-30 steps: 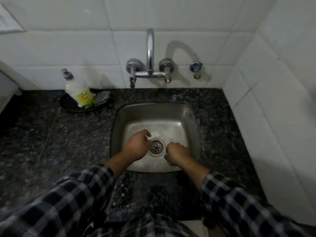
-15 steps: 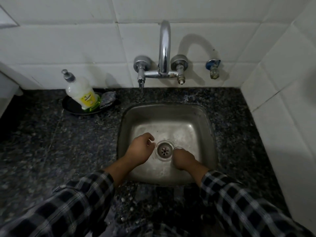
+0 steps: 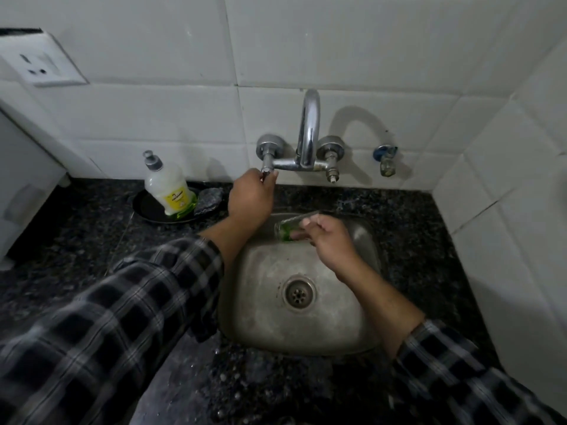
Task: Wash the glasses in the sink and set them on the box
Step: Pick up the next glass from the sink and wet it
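A clear glass (image 3: pixel 288 229) with a green tint inside lies tilted on its side in my right hand (image 3: pixel 329 240), held over the back part of the steel sink (image 3: pixel 267 320). My left hand (image 3: pixel 251 197) reaches up and closes on the left knob (image 3: pixel 266 170) of the chrome wall tap (image 3: pixel 309 130). No water is visible from the spout. The drain (image 3: pixel 298 292) sits bare in the sink's middle. No box is in view.
A dish-soap bottle (image 3: pixel 167 187) stands on a black plate (image 3: pixel 144 207) with a scrubber (image 3: pixel 209 198) at the back left of the dark granite counter (image 3: pixel 76 240). A small blue valve (image 3: pixel 385 156) and a wall socket (image 3: pixel 40 64) are on the white tiles.
Both hands have risen from the sink bottom near the drain. My left hand went up to the tap knob; my right hand lifted a glass toward the back of the sink.
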